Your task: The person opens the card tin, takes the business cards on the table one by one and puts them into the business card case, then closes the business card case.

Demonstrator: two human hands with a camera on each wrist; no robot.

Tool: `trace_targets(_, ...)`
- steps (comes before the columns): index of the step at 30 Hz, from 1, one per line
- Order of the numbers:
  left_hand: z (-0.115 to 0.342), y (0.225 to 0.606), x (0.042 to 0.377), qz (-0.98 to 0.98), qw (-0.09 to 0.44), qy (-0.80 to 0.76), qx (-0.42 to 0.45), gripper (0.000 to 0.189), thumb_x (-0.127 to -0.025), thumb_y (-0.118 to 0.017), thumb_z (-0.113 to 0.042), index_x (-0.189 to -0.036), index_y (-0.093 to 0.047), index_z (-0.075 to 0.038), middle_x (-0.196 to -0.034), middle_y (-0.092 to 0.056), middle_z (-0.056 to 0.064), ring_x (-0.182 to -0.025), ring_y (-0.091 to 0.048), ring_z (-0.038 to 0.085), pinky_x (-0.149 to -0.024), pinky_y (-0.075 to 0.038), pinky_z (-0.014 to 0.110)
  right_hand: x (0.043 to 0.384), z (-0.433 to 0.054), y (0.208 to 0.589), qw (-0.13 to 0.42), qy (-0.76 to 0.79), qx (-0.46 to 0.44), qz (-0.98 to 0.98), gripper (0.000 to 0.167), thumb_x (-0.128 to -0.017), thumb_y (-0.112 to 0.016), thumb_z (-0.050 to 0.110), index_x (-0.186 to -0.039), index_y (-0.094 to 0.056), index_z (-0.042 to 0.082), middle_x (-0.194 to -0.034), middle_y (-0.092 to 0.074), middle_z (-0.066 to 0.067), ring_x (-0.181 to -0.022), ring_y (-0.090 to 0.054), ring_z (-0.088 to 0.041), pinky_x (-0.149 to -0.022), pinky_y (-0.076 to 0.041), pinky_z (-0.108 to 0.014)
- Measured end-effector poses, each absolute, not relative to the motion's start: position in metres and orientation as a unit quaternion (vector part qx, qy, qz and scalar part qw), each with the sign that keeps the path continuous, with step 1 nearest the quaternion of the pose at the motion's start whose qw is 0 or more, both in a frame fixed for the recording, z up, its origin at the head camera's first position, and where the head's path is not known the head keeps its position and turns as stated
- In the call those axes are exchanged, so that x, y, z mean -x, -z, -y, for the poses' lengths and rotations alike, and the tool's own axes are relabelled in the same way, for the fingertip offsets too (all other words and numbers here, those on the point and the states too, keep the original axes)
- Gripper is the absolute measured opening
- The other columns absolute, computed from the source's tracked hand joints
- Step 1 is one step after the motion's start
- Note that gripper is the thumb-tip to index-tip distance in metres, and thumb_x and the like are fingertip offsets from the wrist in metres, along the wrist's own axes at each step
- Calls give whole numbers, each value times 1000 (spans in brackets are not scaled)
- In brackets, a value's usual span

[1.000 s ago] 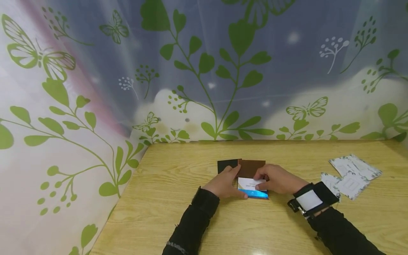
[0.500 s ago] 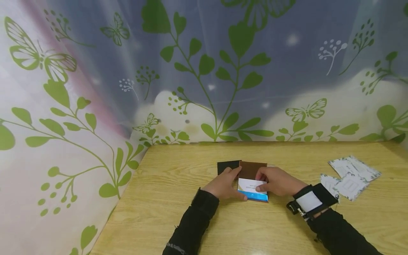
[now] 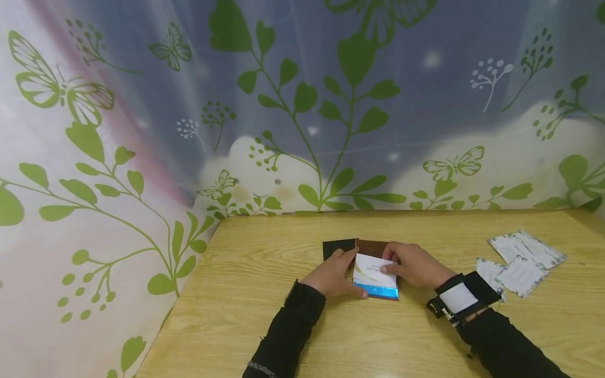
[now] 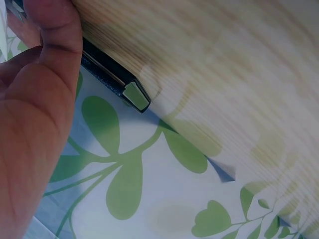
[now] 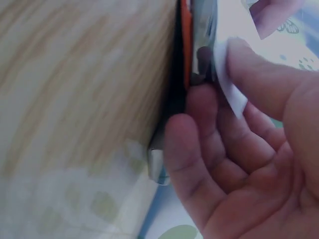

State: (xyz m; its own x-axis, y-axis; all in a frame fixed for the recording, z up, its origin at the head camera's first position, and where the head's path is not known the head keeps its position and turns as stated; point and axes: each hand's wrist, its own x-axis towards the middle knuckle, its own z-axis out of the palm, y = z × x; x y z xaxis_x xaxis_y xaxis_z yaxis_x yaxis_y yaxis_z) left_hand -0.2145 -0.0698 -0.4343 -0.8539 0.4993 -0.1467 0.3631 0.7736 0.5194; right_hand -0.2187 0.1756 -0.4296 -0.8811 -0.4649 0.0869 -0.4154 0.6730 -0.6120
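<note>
An open business card holder [image 3: 376, 292] lies on the table, with a brown inner panel [image 3: 371, 247] and a shiny band reflecting blue at its near edge. My left hand [image 3: 331, 274] holds it by its left side, thumb at the near corner and fingers at the far end. A white business card [image 3: 371, 268] with print and a gold curve sticks partly out of the holder. My right hand [image 3: 413, 266] pinches that card at its right edge between thumb and fingers. In the right wrist view the card [image 5: 227, 74] bends slightly away from the holder's metal edge [image 5: 203, 40].
A black flat piece [image 3: 337, 247] lies behind my left hand; whether it joins the holder is hidden. Several white cards with leafy borders [image 3: 522, 273] lie at the right of the wooden table [image 3: 227, 294]. A leaf-patterned curtain [image 3: 302, 115] stands behind.
The white business card has slid away from me, out of the holder, and covers more of the brown panel. My right hand moves slightly with it; my left hand stays put.
</note>
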Motion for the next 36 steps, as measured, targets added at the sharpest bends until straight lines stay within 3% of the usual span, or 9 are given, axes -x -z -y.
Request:
trace_targets(6,70,433,216,-924,136,-260,-244,106,-81,-89,-47,-165,-29,-23,-136,-49,9,-115,-54,18,-102,-48,34,224,-180,434,7,353,214,-911,15,-103,-67,16,-109,-61,4,-88,-64,-1,-74,-56,-14,-63,-45,-30)
trace_targets(11,71,433,216,-912,144,-302,-238,98,-81,-91,-40,-159,-34,-20,-147,-46,10,-131,-53,21,-105,-47,35,228,-183,437,-49,401,203,-892,13,-107,-60,16,-108,-57,3,-93,-60,-8,-70,-54,-15,-59,-45,-29)
trace_targets(15,70,432,216,-913,142,-288,-253,81,-82,-91,-37,-150,-48,-24,-132,-50,5,-114,-57,17,-94,-49,31,227,-184,436,-56,432,192,-880,14,-110,-52,13,-109,-50,0,-98,-57,-14,-70,-52,-16,-59,-44,-28)
trace_targets(19,69,431,217,-923,137,-243,-265,65,-83,-90,-40,-141,-64,-25,-113,-48,1,-92,-49,14,-82,-47,25,226,-184,435,-36,441,179,-879,18,-112,-49,19,-115,-46,1,-94,-56,-12,-69,-48,-18,-57,-40,-28)
trace_targets(25,68,432,217,-923,129,-247,-264,56,-80,-92,-39,-128,-74,-19,-115,-53,-1,-96,-47,10,-84,-47,22,227,-185,437,-37,437,183,-880,20,-112,-50,22,-116,-46,4,-74,-45,-3,-56,-41,-15,-51,-36,-28)
trace_targets(32,69,432,216,-922,136,-255,-258,51,-76,-94,-38,-120,-75,-20,-115,-53,-2,-95,-50,10,-87,-48,25,227,-185,437,-35,435,185,-881,20,-111,-51,23,-116,-47,4,-68,-43,0,-54,-41,-13,-50,-35,-27)
trace_targets(36,69,433,215,-917,136,-281,-247,73,-75,-96,-37,-133,-59,-14,-121,-57,2,-104,-57,14,-91,-49,28,226,-185,437,-27,442,181,-878,22,-111,-52,25,-117,-47,4,-65,-43,1,-51,-41,-12,-48,-35,-27)
